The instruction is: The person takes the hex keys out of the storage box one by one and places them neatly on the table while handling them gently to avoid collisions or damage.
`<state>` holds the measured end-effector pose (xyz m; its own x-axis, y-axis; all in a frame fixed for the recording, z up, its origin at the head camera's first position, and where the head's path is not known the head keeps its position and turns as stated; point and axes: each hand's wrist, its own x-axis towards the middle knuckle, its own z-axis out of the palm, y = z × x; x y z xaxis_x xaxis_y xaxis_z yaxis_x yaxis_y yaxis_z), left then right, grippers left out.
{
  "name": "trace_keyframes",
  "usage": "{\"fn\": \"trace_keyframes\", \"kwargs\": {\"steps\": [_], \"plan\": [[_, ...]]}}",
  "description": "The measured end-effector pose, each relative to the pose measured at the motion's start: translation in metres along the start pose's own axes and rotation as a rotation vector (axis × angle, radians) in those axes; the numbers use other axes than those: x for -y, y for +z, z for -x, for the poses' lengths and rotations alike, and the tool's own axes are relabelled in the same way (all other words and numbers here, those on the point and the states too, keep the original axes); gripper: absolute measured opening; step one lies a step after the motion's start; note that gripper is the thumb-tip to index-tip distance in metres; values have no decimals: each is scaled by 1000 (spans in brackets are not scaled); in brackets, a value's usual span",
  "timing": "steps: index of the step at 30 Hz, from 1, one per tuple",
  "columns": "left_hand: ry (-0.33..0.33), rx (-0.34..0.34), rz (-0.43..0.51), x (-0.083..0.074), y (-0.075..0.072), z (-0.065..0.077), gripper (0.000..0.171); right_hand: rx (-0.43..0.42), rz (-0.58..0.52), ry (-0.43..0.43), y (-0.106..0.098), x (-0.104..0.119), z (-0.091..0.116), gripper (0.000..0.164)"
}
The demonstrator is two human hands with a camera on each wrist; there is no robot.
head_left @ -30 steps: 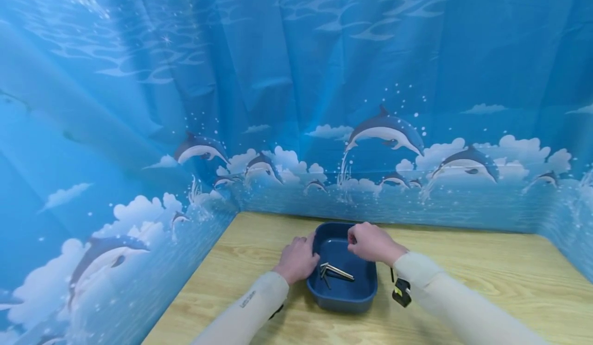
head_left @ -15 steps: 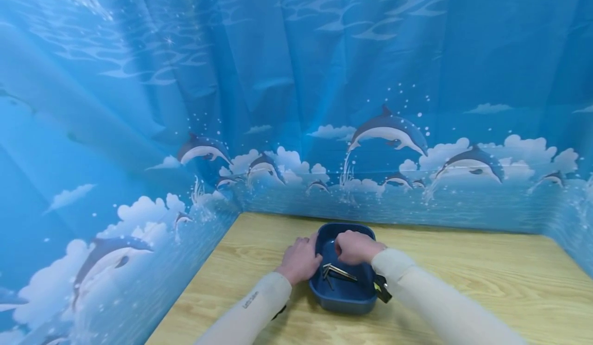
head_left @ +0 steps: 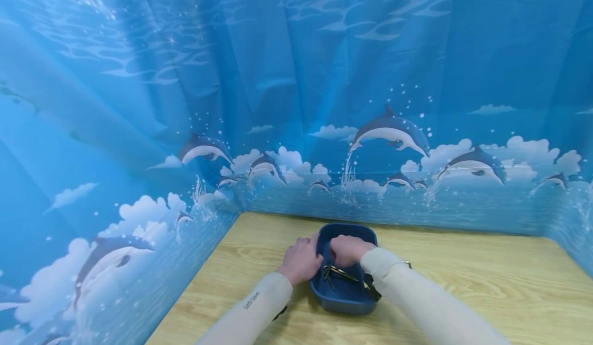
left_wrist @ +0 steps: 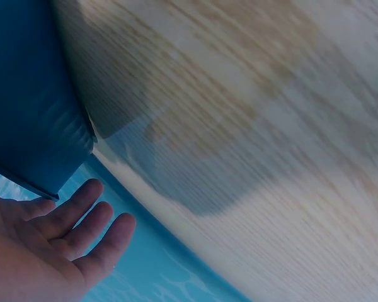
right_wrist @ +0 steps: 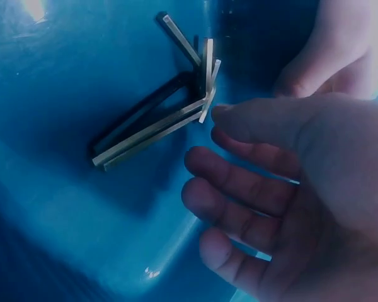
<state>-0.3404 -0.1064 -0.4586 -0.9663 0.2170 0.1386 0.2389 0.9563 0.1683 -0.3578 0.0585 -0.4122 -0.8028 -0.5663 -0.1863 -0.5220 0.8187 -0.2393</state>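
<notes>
Dolphin-print curtain (head_left: 389,131) behind, wood-look surface (head_left: 472,273) below. Blue box (head_left: 343,306) sits there; my left hand (head_left: 300,259) pinches its rim at nine o'clock, thumb inside, presumably to steady it. My right hand (head_left: 349,251) dips in toward twelve, fingers narrow, loosely bent, nothing visible between them. Hex keys (right_wrist: 148,131) lie inside toward seven, just beside my thumb; contact unclear. Overlap muddles their count; my right sleeve (head_left: 417,293) hides the box's three o'clock wall.

A pale wood-grained table (head_left: 463,273) is backed by creased blue sheeting (head_left: 319,92), printed with leaping dolphins (head_left: 391,130) and white clouds (head_left: 289,160).
</notes>
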Motion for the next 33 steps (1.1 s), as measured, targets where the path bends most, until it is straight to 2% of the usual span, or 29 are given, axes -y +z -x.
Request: {"fn": "trace_keyframes", "kwargs": {"steps": [6,9,16,24,30,33], "plan": [[-5,8,24,-1,0,-1,58,38,-8,6,5,2,-5,20],[-7,10,26,0,0,-2,58,53,-7,2,11,-5,-15,16],[-15,12,22,-1,0,-1,58,53,15,-9,43,-36,-57,17],[0,-6,3,1,2,0,58,61,44,-2,47,-33,-63,21],[2,-16,9,2,5,-1,58,66,64,46,41,-22,-58,11],[0,-19,10,1,4,-2,58,68,69,34,41,-22,-59,8]]}}
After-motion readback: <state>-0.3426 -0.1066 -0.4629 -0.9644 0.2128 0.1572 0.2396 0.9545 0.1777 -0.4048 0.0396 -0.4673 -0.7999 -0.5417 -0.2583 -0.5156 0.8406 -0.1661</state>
